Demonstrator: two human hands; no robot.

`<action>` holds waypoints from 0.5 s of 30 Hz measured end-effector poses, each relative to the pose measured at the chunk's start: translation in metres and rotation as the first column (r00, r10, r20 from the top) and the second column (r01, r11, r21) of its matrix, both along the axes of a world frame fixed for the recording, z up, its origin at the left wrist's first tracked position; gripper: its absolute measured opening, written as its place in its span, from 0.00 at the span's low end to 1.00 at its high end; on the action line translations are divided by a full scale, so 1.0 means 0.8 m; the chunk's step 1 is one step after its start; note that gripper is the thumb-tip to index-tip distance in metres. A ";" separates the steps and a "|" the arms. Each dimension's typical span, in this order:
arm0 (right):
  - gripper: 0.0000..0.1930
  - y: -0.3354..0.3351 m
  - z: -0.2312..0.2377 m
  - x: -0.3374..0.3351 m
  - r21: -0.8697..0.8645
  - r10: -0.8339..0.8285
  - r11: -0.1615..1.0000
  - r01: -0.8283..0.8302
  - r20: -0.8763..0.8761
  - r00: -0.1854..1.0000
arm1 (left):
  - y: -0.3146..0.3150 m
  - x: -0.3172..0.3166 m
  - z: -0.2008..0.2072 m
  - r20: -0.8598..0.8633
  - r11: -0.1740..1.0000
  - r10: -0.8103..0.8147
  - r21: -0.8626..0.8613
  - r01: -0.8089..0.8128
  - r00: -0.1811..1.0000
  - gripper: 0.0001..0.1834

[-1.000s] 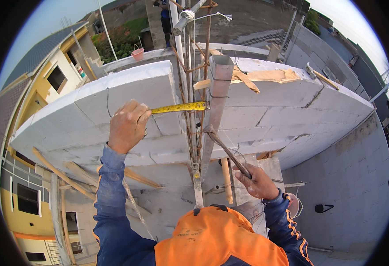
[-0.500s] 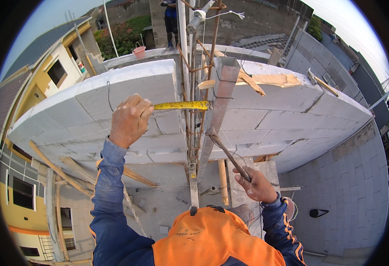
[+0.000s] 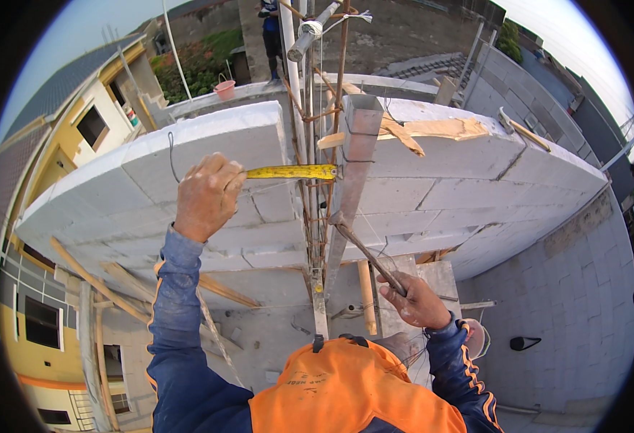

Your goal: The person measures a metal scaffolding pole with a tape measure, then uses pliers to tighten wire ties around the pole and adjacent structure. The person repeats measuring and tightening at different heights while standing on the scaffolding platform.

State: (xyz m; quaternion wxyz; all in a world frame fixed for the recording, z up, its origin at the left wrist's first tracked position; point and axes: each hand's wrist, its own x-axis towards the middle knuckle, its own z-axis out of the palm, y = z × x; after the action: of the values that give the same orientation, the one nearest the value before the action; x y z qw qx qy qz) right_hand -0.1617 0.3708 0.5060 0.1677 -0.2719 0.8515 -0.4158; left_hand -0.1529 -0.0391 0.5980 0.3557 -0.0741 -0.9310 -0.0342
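Observation:
My left hand (image 3: 209, 195) is closed on a yellow tape measure (image 3: 292, 172), pulled straight across the gap between two block walls. The tape's hooked end sits at a tall grey metal bar (image 3: 357, 155), which stands slightly tilted beside the rusty rebar (image 3: 322, 184). My right hand (image 3: 417, 299) is wrapped round the handles of dark metal pincers (image 3: 372, 258). The pincers' head touches the near edge of the bar, lower down than the tape; what the jaws grip is too small to tell. Thin wire loops round the bar.
White block walls (image 3: 209, 177) run left and right of the rebar. Splintered boards (image 3: 440, 130) and a hammer (image 3: 523, 132) lie on the right wall's top. Timber props (image 3: 100, 281) lean at left. Behind the wall stands another person (image 3: 271, 43) near a pink bucket (image 3: 224, 89).
The view has shifted slightly. Both hands keep their hold, and the tape stays stretched to the bar. The pincers' handles look closer together than before.

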 end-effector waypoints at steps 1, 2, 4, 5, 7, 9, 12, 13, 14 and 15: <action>0.19 0.001 -0.001 0.000 -0.021 0.008 1.000 -0.008 0.000 1.000 | 0.000 0.000 0.001 0.003 1.000 -0.002 -0.003 0.002 1.000 0.07; 0.19 0.002 -0.001 0.000 -0.018 0.007 1.000 -0.007 0.009 1.000 | 0.001 0.001 0.002 0.008 1.000 0.003 -0.005 -0.003 1.000 0.07; 0.20 0.004 -0.001 0.000 -0.011 -0.002 1.000 0.002 0.053 0.999 | 0.002 0.003 0.004 0.005 1.000 0.006 -0.013 -0.006 1.000 0.06; 0.21 0.004 -0.001 0.000 -0.006 -0.009 1.000 0.009 0.087 0.996 | 0.003 0.003 0.005 -0.002 1.000 0.004 -0.021 -0.005 1.000 0.06; 0.22 0.005 -0.002 -0.001 -0.006 -0.008 1.000 0.009 0.114 0.993 | 0.004 0.005 0.007 -0.014 0.999 0.006 -0.035 -0.007 1.000 0.06; 0.22 0.005 -0.003 -0.002 -0.015 0.008 1.000 -0.006 0.099 0.995 | 0.006 0.008 0.008 -0.023 0.999 0.018 -0.047 -0.019 1.000 0.06; 0.21 0.002 -0.004 -0.003 -0.001 0.023 1.000 -0.023 0.048 0.999 | 0.008 0.010 0.008 -0.034 0.998 0.025 -0.050 -0.027 0.999 0.06; 0.20 0.001 -0.005 -0.003 -0.023 0.036 0.999 -0.035 0.033 0.999 | 0.008 0.010 0.008 -0.037 0.999 0.013 -0.052 -0.015 0.999 0.06; 0.19 0.000 -0.005 -0.003 -0.020 0.040 0.999 -0.040 0.020 0.999 | 0.008 0.010 0.008 -0.042 0.999 0.006 -0.051 -0.008 0.999 0.06; 0.18 0.000 -0.004 -0.003 -0.001 0.041 0.999 -0.041 0.005 0.999 | 0.008 0.010 0.007 -0.046 0.999 0.004 -0.043 -0.006 0.999 0.06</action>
State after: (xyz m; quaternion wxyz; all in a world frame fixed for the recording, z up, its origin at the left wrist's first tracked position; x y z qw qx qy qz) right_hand -0.1639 0.3706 0.5026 0.1782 -0.2881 0.8451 -0.4137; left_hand -0.1452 -0.0328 0.6040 0.3752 -0.0803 -0.9234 -0.0114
